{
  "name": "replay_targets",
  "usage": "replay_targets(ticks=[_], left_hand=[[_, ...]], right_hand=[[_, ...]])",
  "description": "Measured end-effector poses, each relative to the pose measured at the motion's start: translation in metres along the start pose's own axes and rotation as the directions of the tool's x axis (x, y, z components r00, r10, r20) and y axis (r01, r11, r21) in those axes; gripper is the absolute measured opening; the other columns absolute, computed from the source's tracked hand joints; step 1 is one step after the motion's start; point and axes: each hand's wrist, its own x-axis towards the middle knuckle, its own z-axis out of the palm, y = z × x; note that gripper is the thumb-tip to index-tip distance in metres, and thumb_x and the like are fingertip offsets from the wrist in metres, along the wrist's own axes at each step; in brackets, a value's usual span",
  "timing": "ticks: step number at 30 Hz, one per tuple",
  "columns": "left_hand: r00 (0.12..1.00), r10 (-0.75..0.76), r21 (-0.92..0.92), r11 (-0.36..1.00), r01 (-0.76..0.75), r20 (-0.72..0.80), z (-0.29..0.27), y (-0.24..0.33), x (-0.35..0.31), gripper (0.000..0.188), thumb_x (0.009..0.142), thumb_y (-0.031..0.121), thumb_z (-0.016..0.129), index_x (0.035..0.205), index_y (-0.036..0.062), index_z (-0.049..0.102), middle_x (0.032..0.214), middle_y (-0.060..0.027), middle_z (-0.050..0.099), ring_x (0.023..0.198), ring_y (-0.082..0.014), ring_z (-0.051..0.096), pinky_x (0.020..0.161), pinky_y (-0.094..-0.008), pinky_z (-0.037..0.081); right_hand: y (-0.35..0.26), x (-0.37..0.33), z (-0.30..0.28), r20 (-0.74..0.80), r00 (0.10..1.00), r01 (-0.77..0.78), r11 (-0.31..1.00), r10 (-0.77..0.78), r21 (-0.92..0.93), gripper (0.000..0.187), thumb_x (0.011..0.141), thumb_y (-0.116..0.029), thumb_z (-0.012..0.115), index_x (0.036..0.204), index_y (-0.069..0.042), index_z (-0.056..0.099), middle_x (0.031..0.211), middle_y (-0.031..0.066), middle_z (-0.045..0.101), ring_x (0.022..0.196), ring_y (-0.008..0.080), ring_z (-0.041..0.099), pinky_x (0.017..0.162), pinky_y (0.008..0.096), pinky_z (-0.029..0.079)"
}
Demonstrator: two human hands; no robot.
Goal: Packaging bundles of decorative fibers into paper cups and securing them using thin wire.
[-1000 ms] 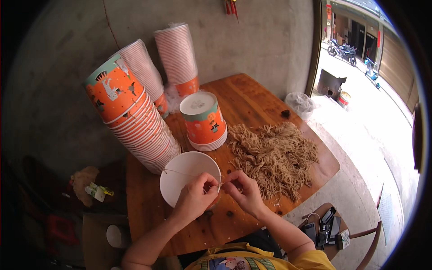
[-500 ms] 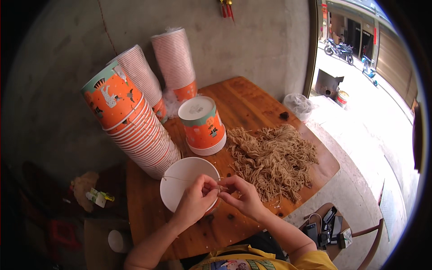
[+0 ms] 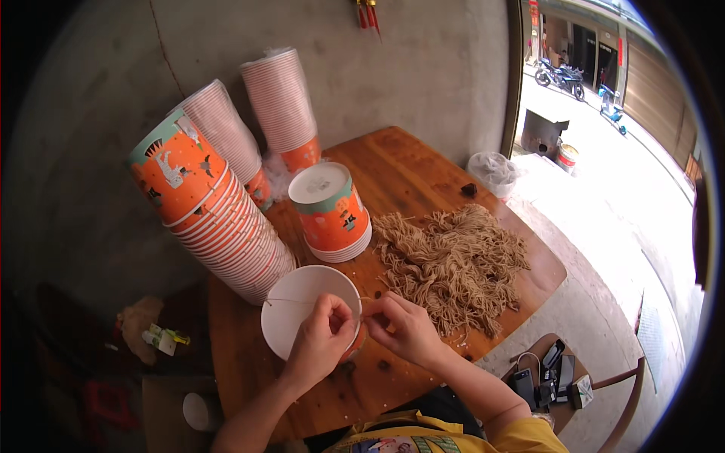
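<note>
A paper bucket [image 3: 283, 325] with a white inside stands tilted on the table in front of me. A thin tan string [image 3: 291, 301] crosses its mouth from the left rim. My left hand [image 3: 323, 336] is over the bucket's right side, thumb and fingers closed where the string runs in. Just outside the right rim, my right hand [image 3: 404, 326] pinches string with thumb and forefinger; a short bit shows at its fingertips. Close by on the right lies a big pile of tan strings [image 3: 457, 264]. The exact grip inside both hands is partly hidden by the fingers.
Behind the bucket are a short upturned stack of orange buckets [image 3: 336, 219], a tall leaning stack [image 3: 219, 219] and wrapped stacks [image 3: 279, 98] by the wall. A stool [image 3: 566, 408] holding phones and chargers is at the lower right, beyond the wooden table's [image 3: 423, 162] edge.
My hands have drawn slightly apart; before, their fingertips met at the bucket's right rim. The string across the mouth looks straighter. The whole view has shifted a little.
</note>
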Motion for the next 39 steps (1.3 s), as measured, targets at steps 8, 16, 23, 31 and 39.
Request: replay_targets(ticks=[8, 16, 23, 31, 39], left_hand=[[1.0, 0.011, 0.054, 0.998, -0.01, -0.018, -0.001, 0.006, -0.002, 0.016, 0.087, 0.0, 0.061, 0.095, 0.0012, 0.048, 0.08, -0.0066, 0.058, 0.072, -0.0137, 0.059, 0.067, -0.0299, 0.05], [0.999, -0.012, 0.077, 0.997, 0.009, 0.035, 0.001, 0.003, -0.003, 0.018, 0.086, 0.0, 0.06, 0.103, 0.0017, 0.055, 0.08, -0.0075, 0.058, 0.072, -0.0159, 0.059, 0.068, -0.031, 0.05], [0.997, -0.004, 0.131, 0.991, -0.007, 0.081, -0.003, 0.007, -0.002, 0.016, 0.089, -0.001, 0.058, 0.104, 0.0015, 0.056, 0.082, -0.001, 0.055, 0.073, -0.0063, 0.052, 0.064, -0.0223, 0.046], [0.998, 0.018, 0.126, 0.992, -0.025, 0.059, -0.003, 0.004, -0.001, 0.02, 0.084, -0.001, 0.059, 0.103, 0.0023, 0.055, 0.081, -0.008, 0.055, 0.072, -0.0171, 0.058, 0.067, -0.0317, 0.049], [0.996, 0.079, 0.182, 0.98, -0.084, 0.033, -0.002, -0.006, -0.002, 0.016, 0.088, 0.0, 0.058, 0.104, 0.002, 0.056, 0.085, -0.0033, 0.057, 0.075, -0.0092, 0.054, 0.067, -0.0247, 0.047]], right_hand=[[0.008, -0.002, 0.001, -0.041, 0.989, 0.135, 0.977, -0.143, -0.163, 0.016, 0.08, -0.002, 0.067, 0.094, -0.004, 0.06, 0.08, 0.0075, 0.056, 0.068, 0.02, 0.061, 0.057, 0.0302, 0.052], [0.003, 0.0, -0.004, -0.01, 0.987, 0.158, 0.978, -0.161, -0.137, 0.019, 0.081, -0.003, 0.07, 0.096, -0.003, 0.06, 0.084, 0.0079, 0.056, 0.07, 0.0195, 0.062, 0.06, 0.0298, 0.054], [0.004, 0.0, -0.01, 0.023, 0.998, 0.053, 0.998, -0.053, -0.03, 0.021, 0.083, -0.004, 0.07, 0.1, -0.003, 0.058, 0.088, 0.0077, 0.058, 0.074, 0.0172, 0.065, 0.064, 0.0285, 0.056], [0.003, -0.001, -0.013, 0.042, 0.996, 0.08, 0.995, -0.078, -0.063, 0.015, 0.084, -0.005, 0.065, 0.097, -0.005, 0.059, 0.085, 0.008, 0.057, 0.072, 0.0221, 0.064, 0.063, 0.0331, 0.053], [0.012, -0.004, -0.007, 0.028, 0.996, -0.084, 0.985, 0.081, 0.153, 0.011, 0.087, -0.007, 0.063, 0.097, -0.004, 0.058, 0.091, 0.0101, 0.06, 0.078, 0.0234, 0.063, 0.065, 0.0309, 0.052]])
